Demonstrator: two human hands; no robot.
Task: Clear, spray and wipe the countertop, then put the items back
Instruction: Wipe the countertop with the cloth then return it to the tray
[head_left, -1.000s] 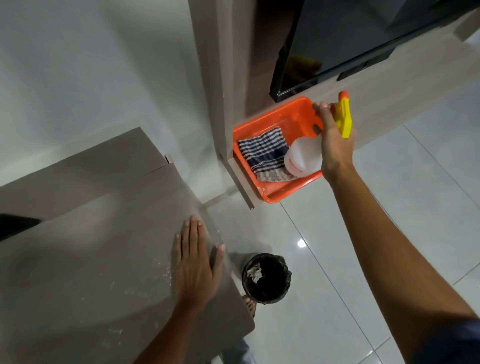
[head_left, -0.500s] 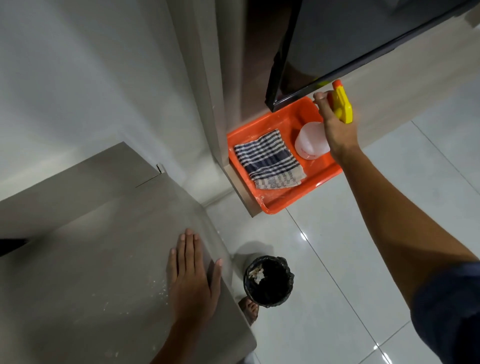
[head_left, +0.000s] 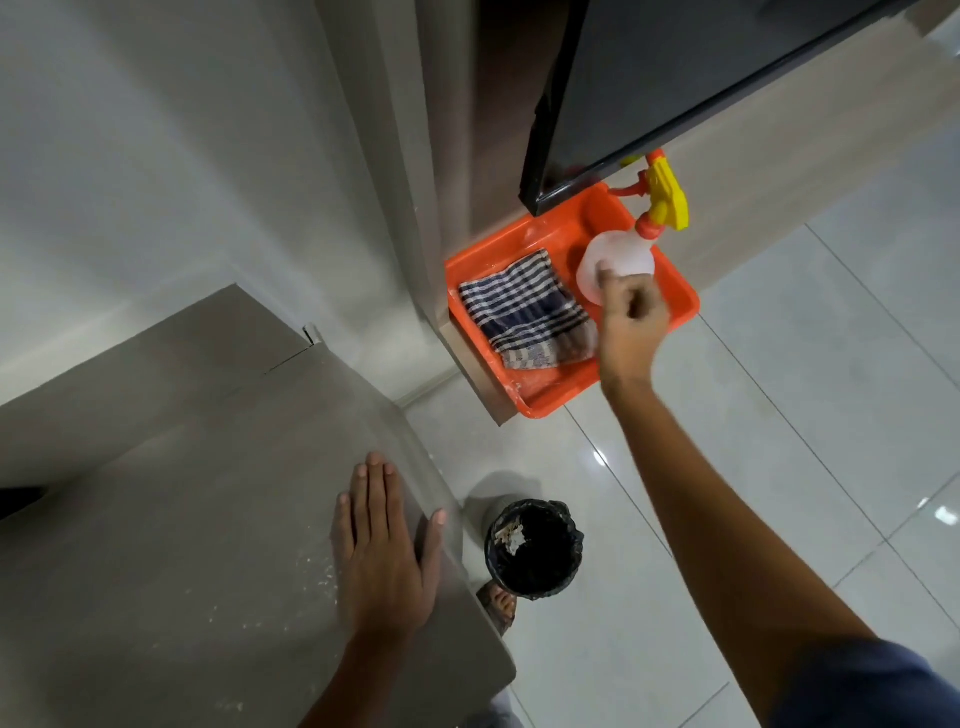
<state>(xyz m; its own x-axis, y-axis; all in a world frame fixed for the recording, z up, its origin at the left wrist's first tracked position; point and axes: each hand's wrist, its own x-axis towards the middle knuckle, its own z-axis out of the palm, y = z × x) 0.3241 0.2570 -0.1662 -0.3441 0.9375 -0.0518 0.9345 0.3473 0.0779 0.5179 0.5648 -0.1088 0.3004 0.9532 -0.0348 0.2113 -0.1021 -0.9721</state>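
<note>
While the left hand (head_left: 382, 551) lies flat, fingers spread, on the bare, crumb-flecked table (head_left: 171, 545), wiping looks undone. Beside the cloth (head_left: 524, 309) in the orange tray (head_left: 550, 397), the spray bottle (head_left: 618, 257) stands just beyond the right hand (head_left: 631, 317), fingers loosely curled, holding nothing

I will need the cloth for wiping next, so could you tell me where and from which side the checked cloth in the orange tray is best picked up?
Pinch the checked cloth at its near corner, coming from above on the tray's open front side. It lies flat and folded, the spray bottle crowds its right, and the dark panel overhangs the back.
</note>
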